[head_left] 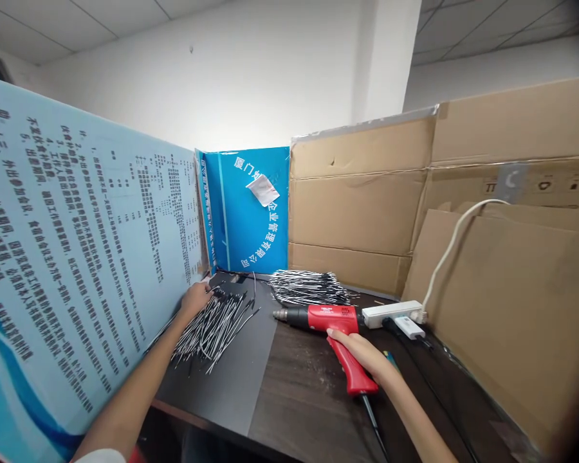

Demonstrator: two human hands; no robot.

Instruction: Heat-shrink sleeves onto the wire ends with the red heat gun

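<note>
A red and black heat gun (pixel 332 316) has its metal nozzle pointing left, level with the tabletop. My right hand (pixel 359 350) is closed around the upper part of its handle, with the fingers partly hidden. On the left, my left hand (pixel 196 299) is at the far end of a loose pile of black and white wires (pixel 215 328). Its fingers look pinched together, but what they hold is too small to make out. Behind the heat gun's nozzle lies a second, neater bundle of black and white wires (pixel 311 287).
A white power strip (pixel 393 312) with plugs and cords stands right of the heat gun. Cardboard panels (pixel 357 218) wall the back and right. A light blue printed board (pixel 87 244) stands on the left, and a blue panel (pixel 241 218) fills the back corner of the dark table (pixel 289 392).
</note>
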